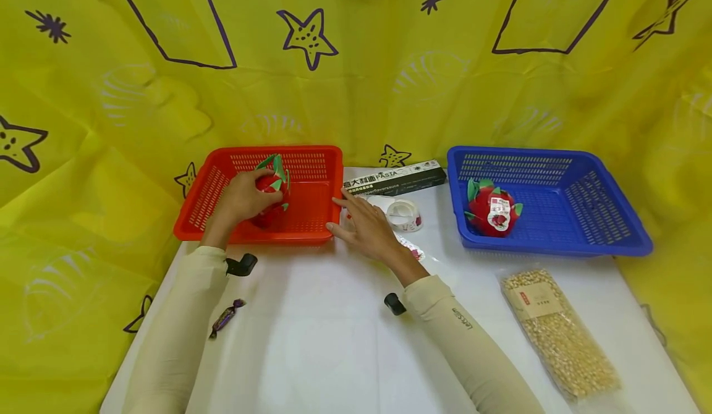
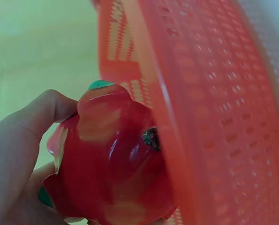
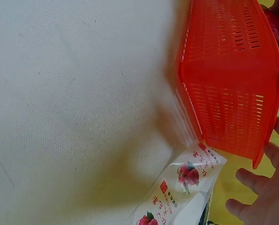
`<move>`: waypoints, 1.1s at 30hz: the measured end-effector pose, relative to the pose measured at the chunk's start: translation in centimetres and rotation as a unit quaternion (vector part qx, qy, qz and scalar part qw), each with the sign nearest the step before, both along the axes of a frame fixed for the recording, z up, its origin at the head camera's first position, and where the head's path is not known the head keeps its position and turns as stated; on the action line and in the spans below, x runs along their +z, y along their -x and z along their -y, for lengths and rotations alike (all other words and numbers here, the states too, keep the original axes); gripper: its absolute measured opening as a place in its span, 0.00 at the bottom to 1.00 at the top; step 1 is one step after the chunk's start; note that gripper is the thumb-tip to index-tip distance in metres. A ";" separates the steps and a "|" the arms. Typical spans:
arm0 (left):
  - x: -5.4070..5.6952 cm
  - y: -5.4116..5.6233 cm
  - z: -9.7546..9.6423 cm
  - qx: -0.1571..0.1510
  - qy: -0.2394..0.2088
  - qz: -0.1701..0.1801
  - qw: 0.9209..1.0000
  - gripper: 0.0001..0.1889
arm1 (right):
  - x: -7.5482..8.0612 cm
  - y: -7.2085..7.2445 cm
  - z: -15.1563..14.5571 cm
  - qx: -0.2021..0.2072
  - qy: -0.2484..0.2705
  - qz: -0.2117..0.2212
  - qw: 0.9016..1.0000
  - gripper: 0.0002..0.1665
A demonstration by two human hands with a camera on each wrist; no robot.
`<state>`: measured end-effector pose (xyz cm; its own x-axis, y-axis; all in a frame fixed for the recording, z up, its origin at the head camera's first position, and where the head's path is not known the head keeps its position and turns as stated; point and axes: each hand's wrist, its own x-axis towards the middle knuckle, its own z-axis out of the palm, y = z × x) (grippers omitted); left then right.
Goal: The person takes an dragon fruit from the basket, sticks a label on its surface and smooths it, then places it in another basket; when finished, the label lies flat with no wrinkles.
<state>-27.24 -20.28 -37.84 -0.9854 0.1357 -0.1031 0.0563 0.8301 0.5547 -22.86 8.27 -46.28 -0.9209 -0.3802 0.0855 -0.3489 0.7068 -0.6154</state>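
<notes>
My left hand (image 1: 245,198) grips a red dragon fruit (image 2: 111,159) with green leaf tips, thumb and fingers round its side. The fruit is within the red basket (image 1: 311,210), close to the basket's near wall in the left wrist view. At the basket's right rim, my right hand (image 1: 367,225) has its fingers spread and extended, fingertips right at the edge. A roll of printed labels (image 1: 405,215) lies beyond the right hand, with a loose strip (image 3: 188,178) showing dragon fruit pictures near the basket's corner.
To the right stands a blue basket (image 1: 578,216) holding another dragon fruit (image 1: 492,210) with a white label. Between the baskets lies a pasta box (image 1: 395,179). A purple-wrapped candy (image 1: 227,318) is at the front left, a clear bag of corn kernels (image 1: 562,333) at the front right.
</notes>
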 end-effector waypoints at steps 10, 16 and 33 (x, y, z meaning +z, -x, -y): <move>1.8 -5.4 -3.0 -0.005 -0.042 -0.054 0.998 0.34 | 0.4 0.0 -0.4 0.019 0.025 0.023 0.999 0.41; 2.0 -9.0 -4.8 -0.036 -0.067 -0.060 0.995 0.34 | 0.7 -0.1 -0.8 0.029 0.045 0.024 0.998 0.39; 0.4 -16.3 -9.4 -0.143 -0.091 0.026 0.985 0.33 | 1.9 1.9 -2.5 0.079 0.037 0.042 0.995 0.37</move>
<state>-10.95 -10.86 -37.46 -0.8984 0.4276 -0.1001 0.2412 0.6710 0.7011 -24.76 10.72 -44.41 -0.8553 -0.5162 0.0437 -0.3966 0.5982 -0.6963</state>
